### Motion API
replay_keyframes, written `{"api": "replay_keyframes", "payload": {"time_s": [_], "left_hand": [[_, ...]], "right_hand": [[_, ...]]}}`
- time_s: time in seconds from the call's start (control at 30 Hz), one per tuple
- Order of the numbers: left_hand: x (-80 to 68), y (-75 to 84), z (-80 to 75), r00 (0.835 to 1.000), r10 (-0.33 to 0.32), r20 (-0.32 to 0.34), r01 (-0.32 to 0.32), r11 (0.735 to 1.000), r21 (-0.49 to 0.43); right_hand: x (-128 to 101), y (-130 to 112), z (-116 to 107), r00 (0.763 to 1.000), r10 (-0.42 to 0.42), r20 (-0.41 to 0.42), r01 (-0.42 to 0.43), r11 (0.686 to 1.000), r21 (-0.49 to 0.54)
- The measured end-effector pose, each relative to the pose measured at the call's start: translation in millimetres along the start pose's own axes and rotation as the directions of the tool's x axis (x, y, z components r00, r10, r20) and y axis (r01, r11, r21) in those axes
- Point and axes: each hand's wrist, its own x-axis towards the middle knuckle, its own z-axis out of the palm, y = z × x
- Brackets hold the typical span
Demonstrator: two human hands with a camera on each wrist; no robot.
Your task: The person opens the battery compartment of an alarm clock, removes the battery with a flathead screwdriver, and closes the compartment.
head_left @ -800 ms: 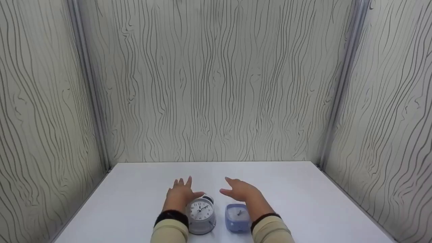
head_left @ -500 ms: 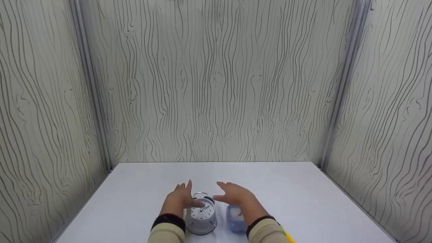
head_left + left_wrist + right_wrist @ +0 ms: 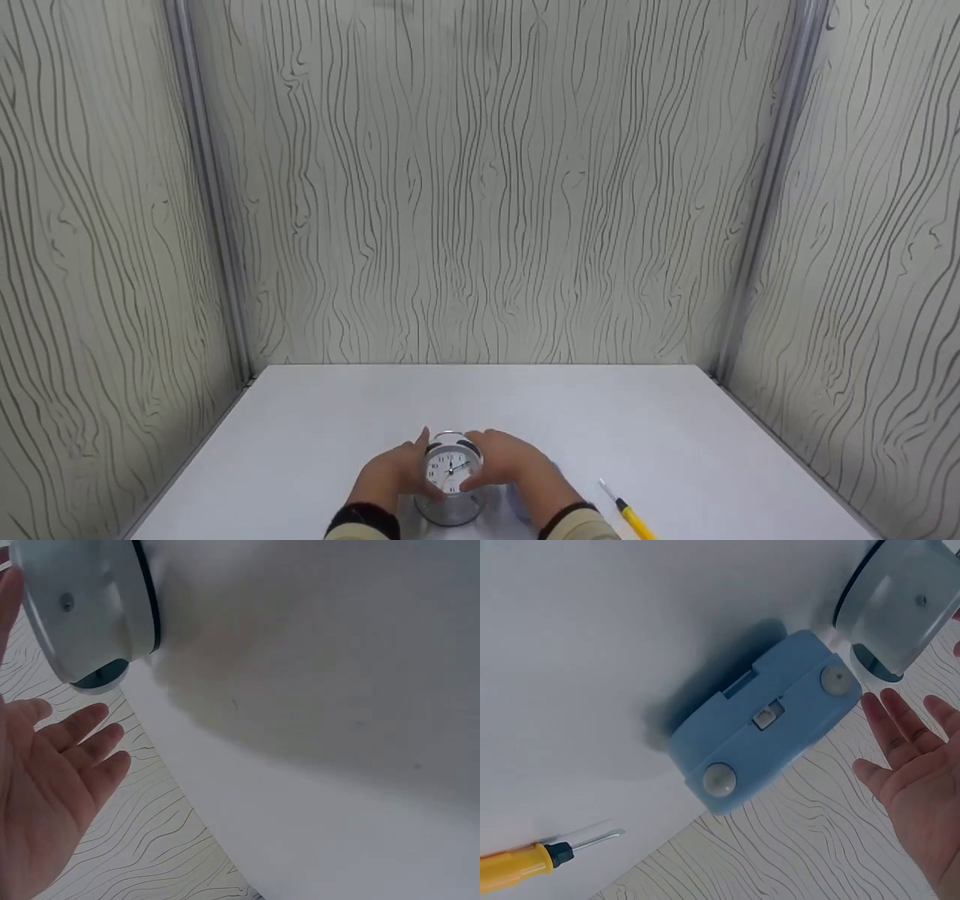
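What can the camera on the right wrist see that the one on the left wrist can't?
Only the right wrist view shows the pale blue plastic box-shaped clock, the yellow-handled screwdriver and the right hand, its fingers straight. Only the left wrist view shows the left hand, likewise open, beside the round clock. Both show the round silver alarm clock from behind and the white table.

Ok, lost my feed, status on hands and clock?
Left hand and right hand open, flanking the silver alarm clock. Blue clock just right. Yellow screwdriver lies apart.
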Motion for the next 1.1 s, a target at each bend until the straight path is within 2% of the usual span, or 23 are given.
{"api": "replay_keyframes", "payload": {"time_s": [0.13,0.27,0.43,0.57,1.1], "left_hand": [[3.2,-3.1,3.8,0.999,0.014,0.049,-0.012,0.998,-0.054],[7.2,-1.0,7.7,0.998,0.016,0.058,-0.012,0.997,-0.072],[9.0,3.2,10.4,0.999,0.025,0.022,-0.024,0.999,-0.041],[9.0,3.3,10.9,1.000,0.000,-0.011,0.000,1.000,-0.016],[17.9,3.6,13.7,1.000,0.008,-0.024,-0.009,0.999,-0.037]], "right_hand": [[5.3,-0.4,10.3,0.999,-0.032,0.025,0.031,0.999,0.009],[9.4,-0.3,17.6,0.998,0.026,0.066,-0.028,0.999,0.032],[12.8,-1.3,19.2,0.992,0.104,0.076,-0.108,0.993,0.050],[14.4,-1.9,20.3,0.989,0.122,0.077,-0.128,0.989,0.072],[15.4,1.4,23.5,0.997,0.068,0.041,-0.072,0.990,0.120]]}}
